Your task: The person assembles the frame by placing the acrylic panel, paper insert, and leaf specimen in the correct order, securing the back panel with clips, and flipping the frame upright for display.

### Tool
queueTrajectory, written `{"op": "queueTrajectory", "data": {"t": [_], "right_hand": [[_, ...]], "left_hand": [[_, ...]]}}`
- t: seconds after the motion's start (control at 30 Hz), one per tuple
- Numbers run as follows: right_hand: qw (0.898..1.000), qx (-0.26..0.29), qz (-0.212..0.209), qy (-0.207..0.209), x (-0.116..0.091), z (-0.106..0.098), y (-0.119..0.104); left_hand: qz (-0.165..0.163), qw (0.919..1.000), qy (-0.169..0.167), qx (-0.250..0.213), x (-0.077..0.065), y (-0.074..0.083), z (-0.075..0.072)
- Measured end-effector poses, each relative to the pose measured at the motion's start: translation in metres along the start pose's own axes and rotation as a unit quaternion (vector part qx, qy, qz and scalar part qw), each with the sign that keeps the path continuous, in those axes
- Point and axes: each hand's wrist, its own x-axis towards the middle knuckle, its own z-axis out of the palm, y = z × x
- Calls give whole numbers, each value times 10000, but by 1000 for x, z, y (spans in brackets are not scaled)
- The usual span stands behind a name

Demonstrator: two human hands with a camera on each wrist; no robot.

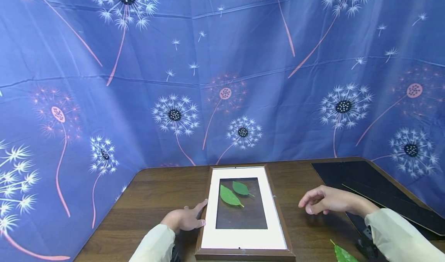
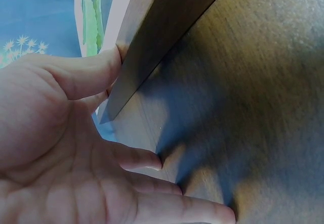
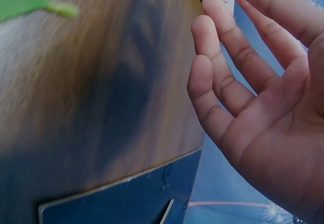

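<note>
A brown wooden picture frame (image 1: 245,253) with a white mat (image 1: 224,239) lies flat in the middle of the table. Inside the mat's dark window, a larger green leaf (image 1: 229,196) and a smaller green leaf (image 1: 240,188) lie in its upper half. My left hand (image 1: 185,217) touches the frame's left side with thumb and forefinger; in the left wrist view its other fingers (image 2: 185,208) stretch over the wood. To the right of the frame, my right hand (image 1: 333,200) hovers with loosely bent fingers and holds nothing.
Near the front right lies another green leaf (image 1: 343,254), its stem toward the frame. Black boards (image 1: 333,173) overlap at the table's right side, below my right forearm. A blue dandelion-print cloth (image 1: 278,111) hangs behind the brown table (image 1: 156,188).
</note>
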Motion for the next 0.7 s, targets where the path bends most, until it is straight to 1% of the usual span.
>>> {"op": "queueTrajectory", "data": {"t": [0.1, 0.2, 0.3, 0.4, 0.53, 0.7], "right_hand": [[9999, 69, -139, -73, -6, -1, 6], [9990, 240, -310, -211, -11, -2, 11], [9977, 433, -396, -349, -16, -3, 18], [9962, 604, -412, -477, -20, -5, 24], [9945, 790, -334, -600, -26, -7, 32], [9933, 928, -222, -658, -34, -6, 38]], "left_hand": [[-20, 10000, 9, 6, 0, 0, 0], [-32, 10000, 25, 1, 0, 0, 0], [-37, 10000, 35, -8, 0, 1, 1], [-23, 10000, 56, -8, 0, 1, 1], [-38, 10000, 59, -70, -1, 1, 1], [-16, 10000, 54, -82, -1, 1, 2]]}}
